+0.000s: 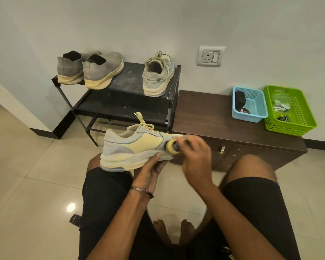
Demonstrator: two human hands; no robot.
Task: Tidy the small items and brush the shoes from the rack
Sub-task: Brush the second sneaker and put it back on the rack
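the right hand (193,158) has its fingers (190,140) curled round a small round brush (172,147) with a yellow rim, pressing it against the toe end of a pale yellow and grey sneaker (133,149); the hand is blurred, so the brush's shape is hard to tell beyond that. the left hand (148,175) grips the same sneaker from below, thumb lying along the sole edge, with a thin bangle (142,191) on the wrist. the shoe is held on its side above the person's knees, heel to the left, laces loose on top.

beyond it stands a black shoe rack (128,87). on its top shelf the matching sneaker (158,76) sits at the right end, heel toward the camera, and a pair of grey slip-on shoes (90,69) sits at the left end.

just right of the rack is a low dark wooden table (204,113) with cupboard doors. on it, side by side, are a blue basket (251,104) holding a dark item with a red label too small to read, and a green basket (291,111) holding small items. a wall socket (210,56) is above. a remote control (75,220) lies on the tiled floor at lower left.
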